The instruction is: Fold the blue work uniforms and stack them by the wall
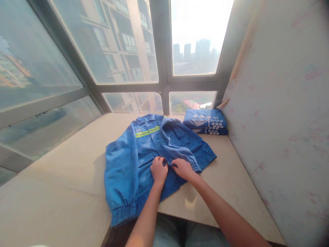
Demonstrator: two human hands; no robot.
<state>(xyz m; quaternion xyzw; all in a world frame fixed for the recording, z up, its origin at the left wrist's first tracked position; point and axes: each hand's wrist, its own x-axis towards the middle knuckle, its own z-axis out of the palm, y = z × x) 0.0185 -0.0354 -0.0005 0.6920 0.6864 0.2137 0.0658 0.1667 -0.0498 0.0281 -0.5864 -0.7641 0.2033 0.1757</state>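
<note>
The blue jacket [122, 171] is lying on the ledge [64, 195]. The left hand [159, 169] and right hand [183, 168] are pinching its front. A cuff [123, 212] is sitting by the ledge's edge; hard tugging could be dragging it off.

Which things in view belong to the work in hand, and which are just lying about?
In use:
- Blue jacket, laid out on the pale ledge
- Left hand and right hand, close together, both gripping the jacket's front edge

Lying about:
- Folded blue stack with white print, by the wall, touched by neither hand
</note>
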